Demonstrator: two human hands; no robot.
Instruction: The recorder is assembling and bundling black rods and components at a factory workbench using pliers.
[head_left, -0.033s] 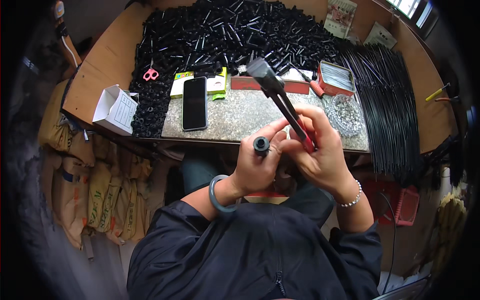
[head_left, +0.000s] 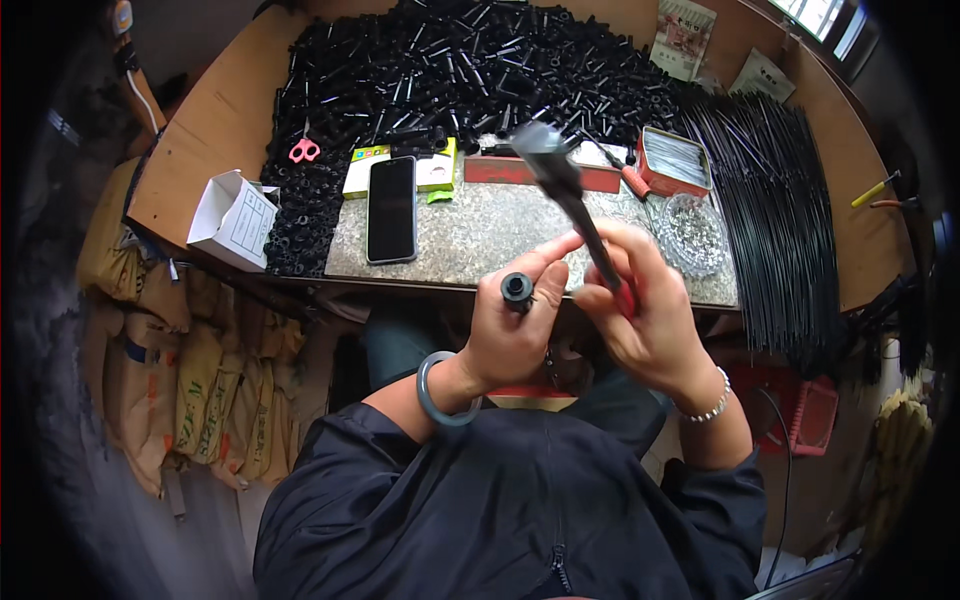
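Note:
My left hand [head_left: 511, 325] is closed around a short black tube-like part [head_left: 517, 289], its round hollow end facing up. My right hand [head_left: 645, 300] grips red-handled pliers [head_left: 585, 225] by the handles. Their dark metal shafts slant up and left to a broad head, smeared by motion, over the bench. The two hands sit close together in front of the bench's near edge. The pliers do not touch the black part. Whatever lies inside the left fist is hidden.
A large heap of black tubular parts [head_left: 470, 70] covers the back of the bench. Around the worktop [head_left: 470, 235] are a phone [head_left: 391, 210], a white box [head_left: 235, 222], pink scissors [head_left: 304, 150], a red tin [head_left: 672, 162], a glass dish [head_left: 692, 234] and long black rods [head_left: 780, 220].
The pliers have swung slightly, their head shifting right and a little down. My right hand has drawn a little away from my left, which still holds the black part.

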